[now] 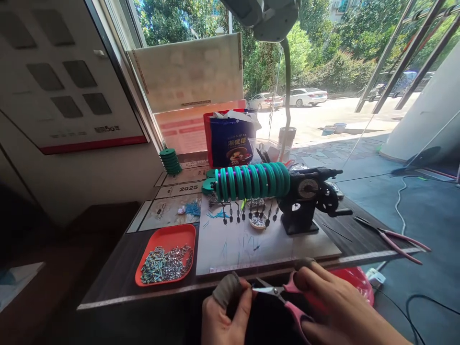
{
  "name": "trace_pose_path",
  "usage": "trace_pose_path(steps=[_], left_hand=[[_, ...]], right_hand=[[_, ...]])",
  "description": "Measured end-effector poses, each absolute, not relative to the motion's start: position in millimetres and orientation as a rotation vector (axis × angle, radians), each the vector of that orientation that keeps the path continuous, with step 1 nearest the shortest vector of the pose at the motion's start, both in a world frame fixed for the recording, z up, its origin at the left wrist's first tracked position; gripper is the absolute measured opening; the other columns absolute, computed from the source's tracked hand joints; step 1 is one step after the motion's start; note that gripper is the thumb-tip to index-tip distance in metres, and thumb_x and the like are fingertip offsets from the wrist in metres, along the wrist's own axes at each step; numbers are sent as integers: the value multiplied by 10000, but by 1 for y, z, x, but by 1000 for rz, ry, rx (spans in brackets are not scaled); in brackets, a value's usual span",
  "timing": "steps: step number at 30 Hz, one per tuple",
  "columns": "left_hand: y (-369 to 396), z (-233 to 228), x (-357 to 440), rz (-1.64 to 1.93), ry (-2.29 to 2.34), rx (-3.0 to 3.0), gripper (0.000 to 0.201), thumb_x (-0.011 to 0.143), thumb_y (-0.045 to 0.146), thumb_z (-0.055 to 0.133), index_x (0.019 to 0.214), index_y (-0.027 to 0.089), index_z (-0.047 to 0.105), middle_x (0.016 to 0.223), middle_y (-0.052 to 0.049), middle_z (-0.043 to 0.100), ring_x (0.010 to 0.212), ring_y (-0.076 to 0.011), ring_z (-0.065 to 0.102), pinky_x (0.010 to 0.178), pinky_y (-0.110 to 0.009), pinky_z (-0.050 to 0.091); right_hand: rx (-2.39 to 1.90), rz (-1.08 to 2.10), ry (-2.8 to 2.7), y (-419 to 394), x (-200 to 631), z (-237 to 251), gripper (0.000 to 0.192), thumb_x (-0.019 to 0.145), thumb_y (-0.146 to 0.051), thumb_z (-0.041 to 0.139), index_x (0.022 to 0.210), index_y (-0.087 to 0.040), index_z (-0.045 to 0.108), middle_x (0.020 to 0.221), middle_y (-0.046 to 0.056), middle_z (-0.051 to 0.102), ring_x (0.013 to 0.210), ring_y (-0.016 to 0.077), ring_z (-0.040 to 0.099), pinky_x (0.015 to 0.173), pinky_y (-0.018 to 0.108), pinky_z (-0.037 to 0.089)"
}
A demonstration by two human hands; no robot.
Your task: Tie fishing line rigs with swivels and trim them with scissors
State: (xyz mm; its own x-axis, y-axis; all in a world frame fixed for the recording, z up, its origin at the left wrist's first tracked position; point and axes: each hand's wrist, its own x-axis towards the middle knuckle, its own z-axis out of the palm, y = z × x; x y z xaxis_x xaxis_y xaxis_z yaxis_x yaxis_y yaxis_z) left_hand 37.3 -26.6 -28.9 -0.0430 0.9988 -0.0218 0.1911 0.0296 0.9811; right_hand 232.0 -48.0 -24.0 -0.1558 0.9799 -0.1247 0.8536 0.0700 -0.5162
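At table's edge, right hand grips pink scissors (blades touching pinched left hand).

One orange tray, two pink scissors (one pair held), two hands.

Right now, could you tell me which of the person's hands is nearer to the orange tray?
Left. The left hand is just below and right of the orange tray; the right hand, holding the pink scissors, is farther right.

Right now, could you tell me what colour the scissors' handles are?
Pink, on the scissors in the right hand; head view.
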Motion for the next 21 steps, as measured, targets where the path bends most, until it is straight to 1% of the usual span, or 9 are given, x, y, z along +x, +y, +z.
trace_pose_path(steps=[4, 7, 11, 15, 18, 21], left_hand=[[-26, -29, 38, 1084, 1381, 1314, 267, 679, 404, 604, 624, 144, 606, 540, 5, 560, 531, -93, 488, 532, -163, 369], [-26, -28, 38, 1091, 1355, 1326, 260, 687, 378, 598, 576, 143, 579, 515, 11, 533, 515, -87, 473, 523, -160, 366], [-26, -27, 38, 1100, 1303, 1320, 245, 691, 354, 594, 567, 145, 568, 518, 15, 527, 520, -84, 469, 527, -155, 367], [-26, -27, 38, 1107, 1300, 1327, 232, 697, 342, 591, 577, 144, 575, 526, 5, 545, 530, -95, 490, 539, -161, 382], [-26, -26, 38, 1098, 1296, 1338, 228, 701, 340, 590, 585, 144, 578, 533, 3, 550, 532, -98, 495, 543, -163, 386], [-26, -25, 39, 1092, 1310, 1335, 227, 701, 339, 585, 582, 145, 573, 537, 2, 556, 541, -99, 504, 557, -161, 390]], right_hand=[[-1840, 789, -2122, -48, 227, -27, 138, 610, -193, 469, 727, -197, 397, 822, 22, 505, 676, 147, 490, 581, 243, 318], [-1850, 838, -2095, -47, 225, -32, 139, 592, -175, 462, 664, -193, 345, 750, 9, 480, 623, 131, 453, 546, 232, 280], [-1750, 986, -2052, -44, 224, -33, 180, 594, -171, 482, 608, -190, 304, 657, -1, 444, 599, 127, 402, 527, 224, 259], [-1612, 1240, -1950, -42, 224, -28, 166, 622, -197, 509, 606, -179, 345, 629, -13, 423, 587, 114, 357, 519, 218, 248], [-1594, 1419, -1819, -43, 224, -26, 117, 636, -217, 510, 636, -167, 405, 649, -9, 441, 613, 118, 366, 527, 212, 261], [-1588, 1496, -1768, -45, 224, -24, 111, 643, -235, 517, 648, -157, 438, 667, -1, 458, 638, 125, 383, 541, 211, 273]])
